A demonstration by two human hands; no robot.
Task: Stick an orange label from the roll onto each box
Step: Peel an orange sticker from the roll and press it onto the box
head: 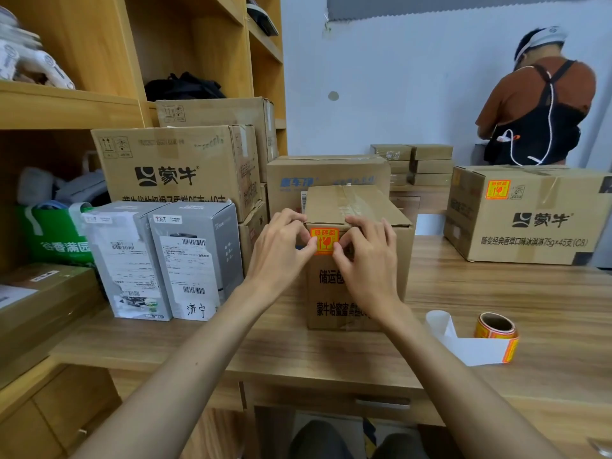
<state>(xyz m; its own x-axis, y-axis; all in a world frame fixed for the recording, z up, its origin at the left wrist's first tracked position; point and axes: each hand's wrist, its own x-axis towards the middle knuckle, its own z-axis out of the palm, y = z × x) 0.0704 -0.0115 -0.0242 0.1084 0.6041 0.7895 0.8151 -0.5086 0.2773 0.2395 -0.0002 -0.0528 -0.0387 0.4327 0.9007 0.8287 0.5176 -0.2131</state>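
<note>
On the wooden worktop [331, 356] nearest the camera, two bare forearms reach forward to a small cardboard box [359, 260] standing upright at its middle. Both hands press an orange label [324, 240] against the upper edge of the box's near face: the left hand [281, 246] has its fingertips on the label's left side, the right hand [367, 256] on its right side, fingers bent and flat to the cardboard, gripping nothing. To the right, apart from the box, the label roll [495, 326] stands on end with a strip of white backing paper [463, 346] trailing toward the box. Left of the box stand two grey cartons [165, 260] bearing shipping slips. Farther back, a large box at right [526, 213] already carries an orange label [497, 189]. More cartons are stacked behind at left [175, 164], and a person in an apron [536, 107] stands facing the wall.
</note>
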